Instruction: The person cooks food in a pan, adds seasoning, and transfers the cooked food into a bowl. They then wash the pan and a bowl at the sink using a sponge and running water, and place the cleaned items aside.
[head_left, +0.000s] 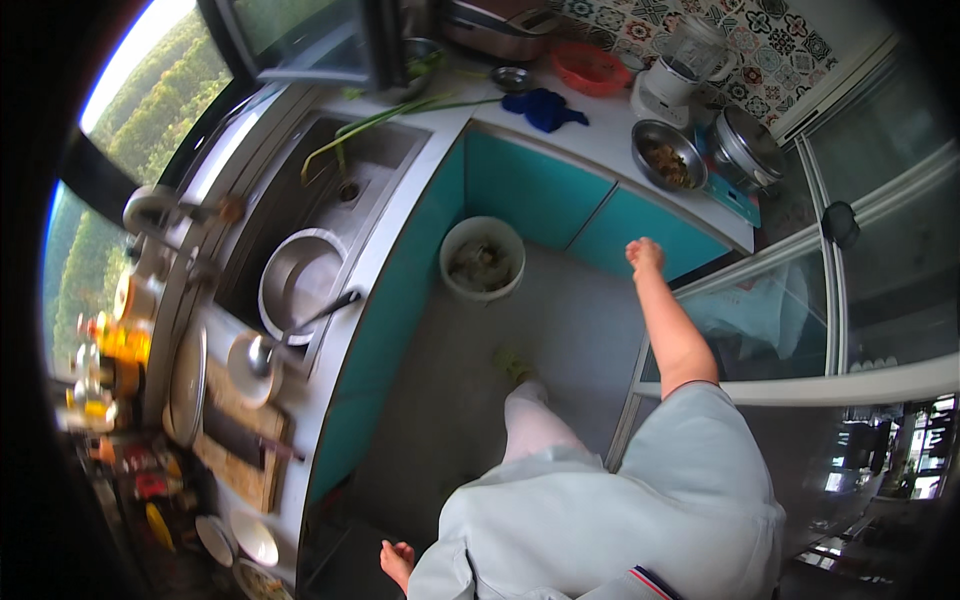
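My right hand (645, 256) is stretched forward over the floor, near the teal cabinet doors (649, 232), its fingers loosely curled and nothing visible in them. Low in the view, my left hand (396, 561) hangs beside my body, fingers also curled, with no object seen in it. A white bucket (482, 259) holding refuse stands on the floor ahead. In the sink (375, 161) at the left lies a metal pot (300, 277); long green stalks (375, 118) reach across the sink's far end. A ladle (259, 356) rests over a bowl (251, 382) on the counter.
A cutting board (247, 465) bears a cleaver (232, 439). On the far counter are a blue cloth (544, 110), a red basket (589, 69), a blender (679, 71) and a metal bowl of food (669, 156). Framed glass doors (832, 300) stand at the right; an open window (300, 37) juts in upper left.
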